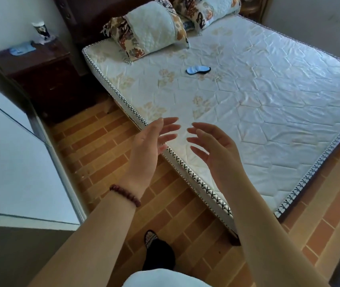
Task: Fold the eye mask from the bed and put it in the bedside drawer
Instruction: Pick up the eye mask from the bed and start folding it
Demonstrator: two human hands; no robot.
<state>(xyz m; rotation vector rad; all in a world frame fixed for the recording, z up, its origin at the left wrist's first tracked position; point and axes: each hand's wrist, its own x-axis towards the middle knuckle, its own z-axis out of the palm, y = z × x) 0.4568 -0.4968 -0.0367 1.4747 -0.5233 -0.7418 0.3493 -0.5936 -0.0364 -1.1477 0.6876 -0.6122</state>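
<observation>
Holding our bare left hand and bare right hand out side by side, palms turned toward each other, we have the fingers of both spread apart and loosely bent, gripping nothing. The light-blue fabric eye mask with its dark edge lies flat on the white quilted mattress, well beyond our hands and near the floral patterned pillow. The dark wooden bedside cabinet stands left of the bed's head; its front is too dim to make out the drawer. A dark red bead bracelet circles our left wrist.
</observation>
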